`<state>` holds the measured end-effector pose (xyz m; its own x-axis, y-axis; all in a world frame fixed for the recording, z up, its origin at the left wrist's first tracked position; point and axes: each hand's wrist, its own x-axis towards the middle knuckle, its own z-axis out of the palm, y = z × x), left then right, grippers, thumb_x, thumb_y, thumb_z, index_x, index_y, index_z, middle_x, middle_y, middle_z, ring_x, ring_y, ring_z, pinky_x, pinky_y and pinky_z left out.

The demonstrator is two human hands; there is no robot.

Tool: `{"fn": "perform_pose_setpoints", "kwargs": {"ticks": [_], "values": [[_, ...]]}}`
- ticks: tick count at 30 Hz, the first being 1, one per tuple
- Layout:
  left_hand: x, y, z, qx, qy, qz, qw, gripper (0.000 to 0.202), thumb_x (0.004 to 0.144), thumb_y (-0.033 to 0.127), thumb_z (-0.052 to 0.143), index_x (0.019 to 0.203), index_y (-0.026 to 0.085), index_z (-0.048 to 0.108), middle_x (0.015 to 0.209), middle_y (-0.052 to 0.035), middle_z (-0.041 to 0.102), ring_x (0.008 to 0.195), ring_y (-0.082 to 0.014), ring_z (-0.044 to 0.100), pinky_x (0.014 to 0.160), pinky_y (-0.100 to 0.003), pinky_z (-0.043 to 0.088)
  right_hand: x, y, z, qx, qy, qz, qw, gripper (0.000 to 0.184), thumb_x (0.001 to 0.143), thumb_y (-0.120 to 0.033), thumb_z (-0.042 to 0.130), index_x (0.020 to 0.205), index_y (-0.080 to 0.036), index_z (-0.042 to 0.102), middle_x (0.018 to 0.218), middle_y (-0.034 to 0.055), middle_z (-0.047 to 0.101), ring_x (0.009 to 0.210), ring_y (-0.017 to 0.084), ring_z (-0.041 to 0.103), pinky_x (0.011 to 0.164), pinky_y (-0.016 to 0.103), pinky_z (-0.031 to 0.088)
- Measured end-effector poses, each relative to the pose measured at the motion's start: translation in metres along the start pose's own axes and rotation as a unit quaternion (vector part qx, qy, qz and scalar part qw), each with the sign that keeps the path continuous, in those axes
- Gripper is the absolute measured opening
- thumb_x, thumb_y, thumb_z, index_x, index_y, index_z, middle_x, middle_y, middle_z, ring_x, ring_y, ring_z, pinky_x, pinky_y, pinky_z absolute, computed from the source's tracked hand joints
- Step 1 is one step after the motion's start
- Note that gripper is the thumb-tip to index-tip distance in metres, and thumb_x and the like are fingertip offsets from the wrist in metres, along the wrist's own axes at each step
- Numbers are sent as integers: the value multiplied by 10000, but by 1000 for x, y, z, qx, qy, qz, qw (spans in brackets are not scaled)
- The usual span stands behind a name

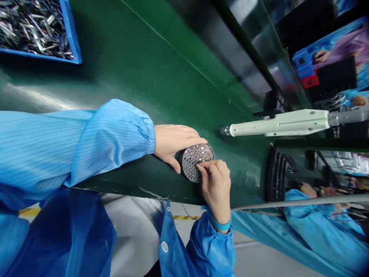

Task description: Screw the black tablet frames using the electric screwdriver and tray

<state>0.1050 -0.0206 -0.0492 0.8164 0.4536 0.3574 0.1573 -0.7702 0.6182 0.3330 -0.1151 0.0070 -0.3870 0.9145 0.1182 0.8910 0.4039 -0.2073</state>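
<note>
A round metal dish [189, 168] stands near the front edge of the green bench. Many tiny shiny metal parts [203, 151] are heaped over its far side, and rows of small holes show on the near side. My left hand [176, 139] holds the dish from the left, fingers along its far rim and thumb against its near-left side. Over the right part of the dish, the thumb and fingertips of my right hand [216, 184] are pinched together. Whatever they hold is too small to make out.
A blue bin [75, 42] full of metal pieces is at the upper left. To the right, a pale green powered screwdriver [279, 124] lies across the bench, near black trays [278, 175]. Co-workers in blue sleeves [323, 221] are at the far right.
</note>
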Motion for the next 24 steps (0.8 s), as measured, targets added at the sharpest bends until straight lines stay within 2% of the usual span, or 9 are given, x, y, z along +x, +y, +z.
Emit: {"fn": "perform_pose_setpoints", "kwargs": {"ticks": [4,7,15,24], "values": [[1,-1,1,-7,-1,-3,1000,1027,673,561,858,1444,88,371,1409,-141,509,1307,-269,451,1158,-365,324,2,-4,-2,-38,-25,-13,999,105,975,-228,537,895,-201,600,847,30,579,836,195,506,760,344,353],[1,-1,2,-4,1,-5,1000,1029,669,556,861,1446,96,368,1409,-136,510,1310,-263,449,1162,-363,318,5,-6,-1,-28,-20,-19,999,115,974,-236,538,888,-204,608,842,31,584,828,196,509,753,342,354],[1,0,2,10,-1,-10,1000,1027,675,568,852,1448,106,359,1416,-131,502,1310,-258,450,1155,-356,324,7,-2,2,72,51,23,996,93,956,-211,565,907,-199,643,843,21,571,816,161,570,768,326,440],[0,1,-2,-2,-22,-14,1000,996,707,553,832,1449,94,350,1431,-148,480,1328,-271,432,1169,-368,305,-1,3,-3,53,11,25,998,118,959,-221,557,914,-202,664,834,32,588,821,177,561,768,344,450]]}}
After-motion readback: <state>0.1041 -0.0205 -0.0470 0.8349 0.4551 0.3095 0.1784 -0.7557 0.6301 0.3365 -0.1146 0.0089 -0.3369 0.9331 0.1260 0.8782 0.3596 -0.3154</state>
